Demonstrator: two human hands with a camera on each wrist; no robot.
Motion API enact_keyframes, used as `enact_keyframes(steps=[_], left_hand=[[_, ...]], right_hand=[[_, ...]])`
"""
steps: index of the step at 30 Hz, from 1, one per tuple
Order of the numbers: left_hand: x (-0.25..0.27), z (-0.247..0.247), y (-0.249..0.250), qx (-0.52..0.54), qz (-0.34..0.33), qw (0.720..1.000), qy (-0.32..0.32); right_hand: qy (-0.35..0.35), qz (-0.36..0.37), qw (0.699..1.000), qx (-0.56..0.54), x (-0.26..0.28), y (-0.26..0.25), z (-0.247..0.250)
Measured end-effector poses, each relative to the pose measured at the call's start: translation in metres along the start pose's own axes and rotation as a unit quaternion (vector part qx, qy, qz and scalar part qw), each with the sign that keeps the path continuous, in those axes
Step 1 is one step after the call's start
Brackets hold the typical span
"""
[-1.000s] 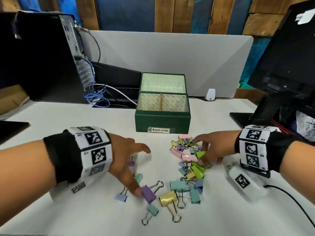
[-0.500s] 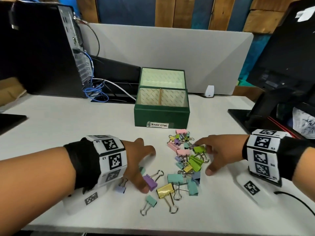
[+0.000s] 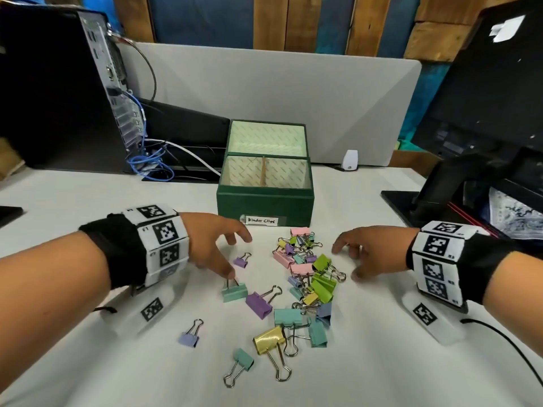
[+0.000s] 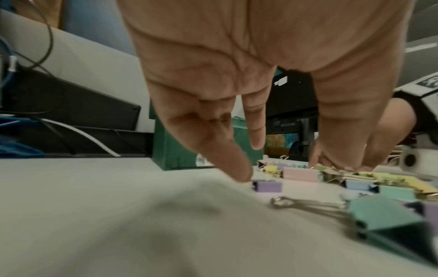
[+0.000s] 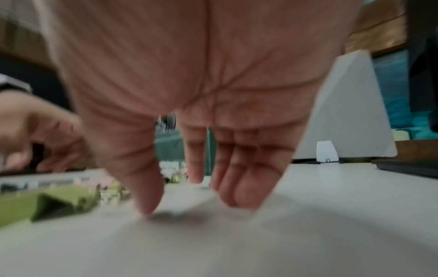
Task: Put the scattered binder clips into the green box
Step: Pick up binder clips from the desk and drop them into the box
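The green box (image 3: 264, 204), labelled "Binder Clips", stands open at mid-table with its lid up and a divider inside. In front of it lies a scattered pile of pastel binder clips (image 3: 305, 277). My left hand (image 3: 238, 254) hovers left of the pile with its fingers spread and nothing held. Its thumb tip is at the wire handles of a teal clip (image 3: 235, 292), and one fingertip (image 4: 241, 174) touches the table beside a small purple clip (image 4: 267, 186). My right hand (image 3: 346, 262) is open just right of the pile, fingertips (image 5: 147, 206) down on the table, in a blurred wrist view.
A computer tower (image 3: 58, 98) with blue cables (image 3: 152, 164) stands back left, in front of a grey partition (image 3: 264, 89). A monitor stand (image 3: 426, 198) sits at right. A black cable (image 3: 514, 348) runs from my right wrist.
My left hand has lifted off the clips and drawn back left, uncovering the teal and small purple clips. My right hand has pulled off the pile to the right.
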State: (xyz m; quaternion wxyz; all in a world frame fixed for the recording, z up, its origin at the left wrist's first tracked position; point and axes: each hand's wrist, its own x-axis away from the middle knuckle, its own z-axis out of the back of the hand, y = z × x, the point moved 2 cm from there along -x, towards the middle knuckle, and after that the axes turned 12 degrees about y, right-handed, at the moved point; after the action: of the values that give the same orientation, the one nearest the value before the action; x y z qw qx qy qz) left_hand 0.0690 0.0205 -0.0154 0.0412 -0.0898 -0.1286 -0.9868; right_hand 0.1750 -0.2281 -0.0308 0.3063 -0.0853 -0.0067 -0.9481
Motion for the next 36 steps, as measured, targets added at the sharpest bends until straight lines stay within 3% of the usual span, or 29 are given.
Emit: enact_keyframes(steps=[5, 8, 13, 19, 26, 30, 36], left_hand=[[0.002, -0.007, -0.011, -0.046, 0.011, 0.999, -0.025], [0.008, -0.012, -0.012, -0.046, 0.007, 0.998, -0.034], [-0.001, -0.013, -0.005, -0.047, -0.027, 0.998, 0.044], [-0.02, -0.013, 0.01, -0.079, -0.088, 0.993, 0.025], [-0.037, -0.019, 0.006, -0.072, -0.076, 0.993, 0.062], [-0.038, -0.018, 0.003, -0.053, -0.074, 0.995, 0.05], [-0.041, -0.012, 0.002, -0.065, -0.066, 0.995, 0.025]], right_hand=[[0.093, -0.006, 0.995, 0.021, -0.018, -0.001, 0.008], [0.063, -0.023, 0.997, 0.046, -0.028, 0.003, 0.002], [0.062, 0.0, 0.997, 0.038, -0.035, 0.004, -0.001], [0.062, 0.031, 0.997, -0.016, -0.033, 0.0, -0.001], [0.072, 0.08, 0.994, -0.029, -0.03, -0.009, 0.001], [0.083, 0.086, 0.988, -0.1, -0.032, -0.015, 0.005], [0.083, 0.097, 0.988, -0.084, -0.045, -0.021, 0.005]])
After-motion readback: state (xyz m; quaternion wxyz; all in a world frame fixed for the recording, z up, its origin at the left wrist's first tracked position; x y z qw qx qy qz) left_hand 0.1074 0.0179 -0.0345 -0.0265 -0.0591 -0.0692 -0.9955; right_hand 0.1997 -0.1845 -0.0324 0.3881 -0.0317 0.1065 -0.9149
